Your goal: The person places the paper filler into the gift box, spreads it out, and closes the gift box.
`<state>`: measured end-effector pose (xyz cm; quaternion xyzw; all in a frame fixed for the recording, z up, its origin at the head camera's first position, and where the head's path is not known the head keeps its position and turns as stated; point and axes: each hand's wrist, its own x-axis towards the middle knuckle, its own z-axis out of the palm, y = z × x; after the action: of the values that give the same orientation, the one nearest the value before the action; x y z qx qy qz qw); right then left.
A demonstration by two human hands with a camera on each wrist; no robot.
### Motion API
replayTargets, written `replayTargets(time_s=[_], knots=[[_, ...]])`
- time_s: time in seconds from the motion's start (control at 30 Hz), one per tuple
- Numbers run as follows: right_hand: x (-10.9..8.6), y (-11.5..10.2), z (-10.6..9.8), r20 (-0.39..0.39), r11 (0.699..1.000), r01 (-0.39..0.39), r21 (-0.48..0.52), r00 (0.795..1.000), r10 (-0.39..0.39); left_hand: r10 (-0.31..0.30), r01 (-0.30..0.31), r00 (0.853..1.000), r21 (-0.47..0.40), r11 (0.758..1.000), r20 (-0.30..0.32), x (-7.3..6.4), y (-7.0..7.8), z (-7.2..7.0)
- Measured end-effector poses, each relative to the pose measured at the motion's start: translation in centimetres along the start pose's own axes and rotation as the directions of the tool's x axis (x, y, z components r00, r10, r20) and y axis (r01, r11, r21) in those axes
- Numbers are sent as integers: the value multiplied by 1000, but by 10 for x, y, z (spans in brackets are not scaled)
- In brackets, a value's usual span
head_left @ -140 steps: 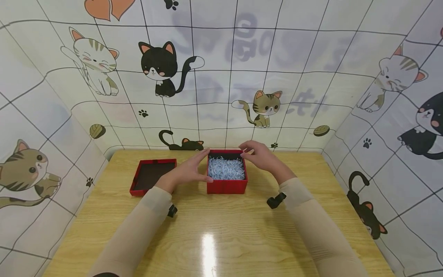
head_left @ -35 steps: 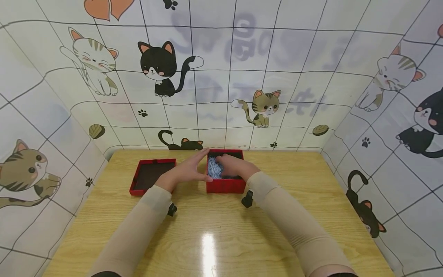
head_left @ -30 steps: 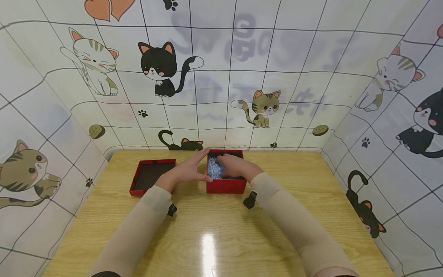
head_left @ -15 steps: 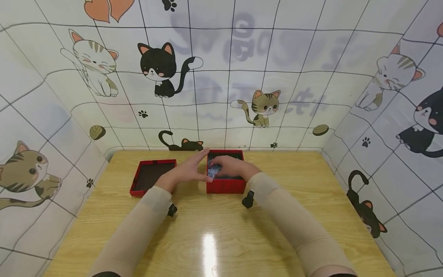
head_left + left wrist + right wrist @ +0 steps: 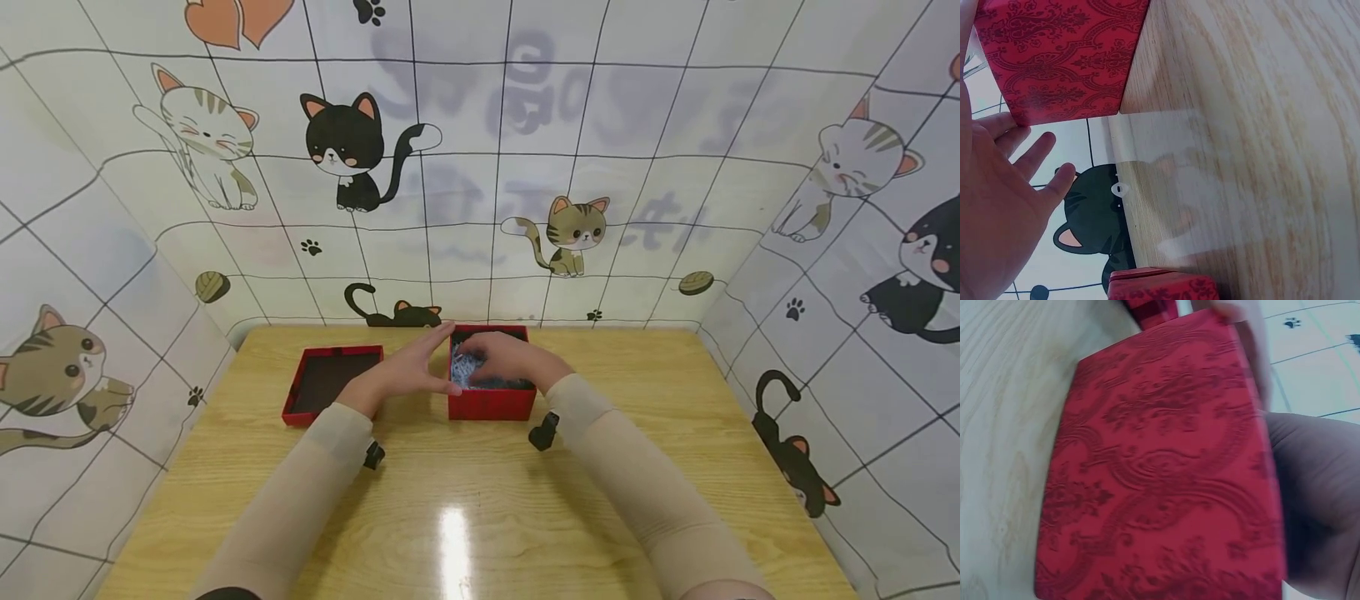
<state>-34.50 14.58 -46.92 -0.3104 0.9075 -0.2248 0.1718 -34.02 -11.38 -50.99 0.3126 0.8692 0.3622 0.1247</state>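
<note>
The red box (image 5: 491, 406) stands at the back of the table, holding pale blue shredded paper (image 5: 467, 368). My left hand (image 5: 401, 367) holds its left side, thumb at the front corner and forefinger at the back corner. In the left wrist view, the fingertips of this hand (image 5: 1004, 194) meet the patterned box wall (image 5: 1063, 59). Inside the box is my right hand (image 5: 510, 358), with thumb and forefinger apart over the shredded paper. Its other fingers are hidden. The right wrist view has the box wall (image 5: 1160, 469) in front of this hand (image 5: 1316, 494).
A red lid (image 5: 330, 383) with a dark inside lies upturned left of the box, partly behind my left wrist. The wooden table (image 5: 450, 483) ends at a white wall sheet (image 5: 465, 250) printed with cats. Black wrist cameras (image 5: 543, 431) hang below both sleeves.
My right hand has moved from the right rim down into the box. Within the last second it shifts slightly and the thumb parts from the forefinger. My left hand stays in place.
</note>
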Motion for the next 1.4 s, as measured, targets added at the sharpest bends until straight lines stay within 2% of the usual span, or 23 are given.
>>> replayTargets(time_s=[0.23, 0.43, 0.57, 0.67, 0.8, 1.0, 1.2, 1.4], knots=[[-23, 2, -11, -88, 991, 54, 120, 995, -43, -4, 4, 1000, 24, 1000, 5, 1, 4, 0], [-32, 5, -10, -144, 980, 81, 180, 988, -55, -17, 17, 1000, 33, 999, 15, 2, 6, -1], [-34, 4, -6, -212, 970, 89, 227, 977, -40, -11, 11, 1000, 4, 1000, 1, -1, 6, -3], [-34, 0, 0, -272, 958, 120, 261, 961, -46, -23, 22, 999, -32, 999, -34, -9, 8, -7], [-31, -14, 9, -332, 941, 167, 294, 941, -63, -51, 46, 993, -50, 998, -105, -27, 9, -21], [-26, -46, 22, -342, 933, 177, 313, 937, -63, -71, 64, 978, -42, 997, -194, -65, 0, -51], [-9, -86, 42, -358, 913, 233, 334, 928, -106, -103, 108, 952, 1, 994, -289, -106, -20, -80], [13, -117, 73, -336, 905, 243, 350, 934, -121, -180, 190, 925, -5, 982, -336, -147, -48, -94]])
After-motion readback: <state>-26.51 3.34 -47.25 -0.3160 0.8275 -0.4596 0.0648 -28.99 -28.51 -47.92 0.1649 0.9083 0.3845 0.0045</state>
